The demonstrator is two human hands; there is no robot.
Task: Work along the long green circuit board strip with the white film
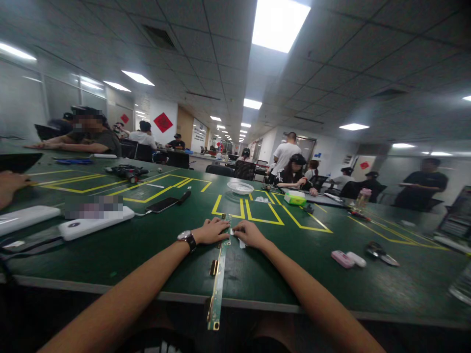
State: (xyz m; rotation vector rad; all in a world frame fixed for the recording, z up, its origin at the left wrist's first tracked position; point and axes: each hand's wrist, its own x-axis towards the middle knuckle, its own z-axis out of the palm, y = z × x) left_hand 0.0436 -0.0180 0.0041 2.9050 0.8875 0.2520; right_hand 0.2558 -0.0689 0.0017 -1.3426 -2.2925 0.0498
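A long, narrow green circuit board (pixel 220 274) with gold-coloured metal parts lies lengthwise before me, its near end reaching past the table's front edge. My left hand (pixel 213 230), with a watch (pixel 187 239) on its wrist, rests flat on the far part of the board, fingers stretched across it. Right beside it, my right hand (pixel 250 233) has its fingers curled in a pinch at the board's right edge. Something small and white shows at those fingertips, too small to name. A white scrap (pixel 242 243) lies under the right hand.
Beyond my hands stands a clear plastic dish (pixel 240 187). White power banks (pixel 97 223) and a phone (pixel 162 204) lie left; a pink case (pixel 342 259) and a dark tool (pixel 381 254) lie right. Another person's hand (pixel 11 186) is at the far left. People sit across the table.
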